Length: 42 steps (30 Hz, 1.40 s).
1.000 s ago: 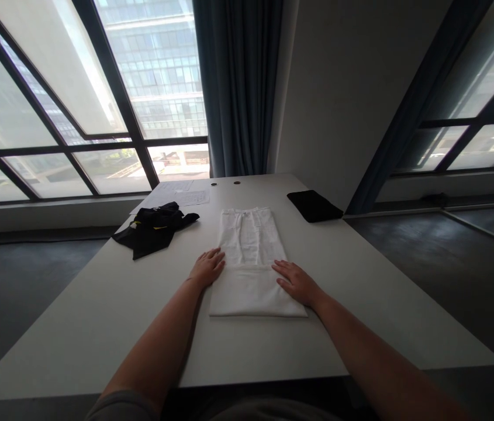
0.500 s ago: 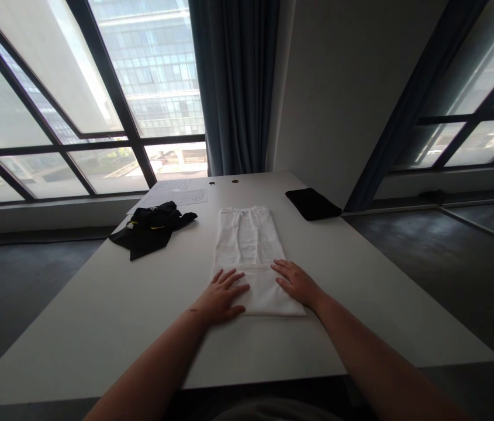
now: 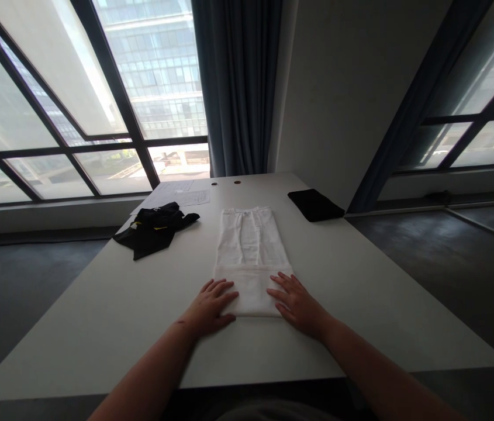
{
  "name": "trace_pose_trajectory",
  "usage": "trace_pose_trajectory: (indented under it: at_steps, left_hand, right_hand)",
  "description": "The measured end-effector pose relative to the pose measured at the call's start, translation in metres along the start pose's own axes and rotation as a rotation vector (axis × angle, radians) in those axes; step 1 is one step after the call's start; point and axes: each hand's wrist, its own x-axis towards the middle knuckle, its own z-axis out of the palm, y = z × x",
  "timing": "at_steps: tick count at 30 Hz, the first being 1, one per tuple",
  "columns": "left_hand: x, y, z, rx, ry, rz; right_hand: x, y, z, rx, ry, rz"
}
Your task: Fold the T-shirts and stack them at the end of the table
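Note:
White trousers (image 3: 251, 237) with a drawstring waist lie on the table, waistband away from me, the near part folded back over itself. My left hand (image 3: 212, 307) rests with fingers spread on the near left corner of the folded part. On its near right side lies my right hand (image 3: 296, 301), palm down, fingers apart and pointing inward. Neither hand grips the cloth. The fold's upper edge runs straight across, just beyond my fingertips.
The white table (image 3: 361, 304) reaches toward a blue curtain (image 3: 238, 88). A crumpled black garment (image 3: 156, 228) lies at left, near paper sheets (image 3: 192, 197). A flat black folded cloth (image 3: 315, 204) lies by the right edge. Two round discs are at the far end.
My left hand has slid left and my right hand slightly down toward me, both still on the trousers. The near right corner, which stuck out before, is now covered by my right hand.

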Motion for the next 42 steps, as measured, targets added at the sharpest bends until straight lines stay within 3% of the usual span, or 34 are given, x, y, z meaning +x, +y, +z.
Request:
trace_pose_trajectory:
  at_steps: [6,11,19,24,30,36,39,42]
  left_hand:
    - [-0.01,0.009,-0.005,-0.006,0.131,0.062]
    - [-0.015,0.0,-0.005,-0.009,0.12,0.004]
    - [-0.018,-0.008,-0.002,-0.055,0.045,0.035]
    - [-0.032,-0.013,0.007,-0.05,0.014,0.025]
    - [-0.068,0.013,0.005,-0.106,0.025,0.056]
    - [-0.103,0.047,-0.015,-0.321,-0.093,0.018]
    - [-0.094,0.04,-0.022,-0.498,-0.08,0.001]
    - [-0.062,0.014,-0.018,-0.493,-0.012,-0.01]
  right_hand:
    - [-0.02,0.0,-0.007,0.046,0.054,-0.096]
    - [-0.032,0.018,0.0,0.05,0.176,0.04]
    - [-0.042,0.025,-0.01,0.153,0.027,0.025]
    - [-0.055,0.021,-0.012,0.197,-0.041,0.0]
    - [-0.085,0.001,-0.017,0.243,-0.115,-0.101]
    - [-0.111,-0.018,-0.037,0.381,-0.177,-0.154]
    - [-0.103,-0.011,-0.037,0.389,-0.128,-0.089]
    - [-0.076,0.011,-0.026,0.314,-0.034,0.029]
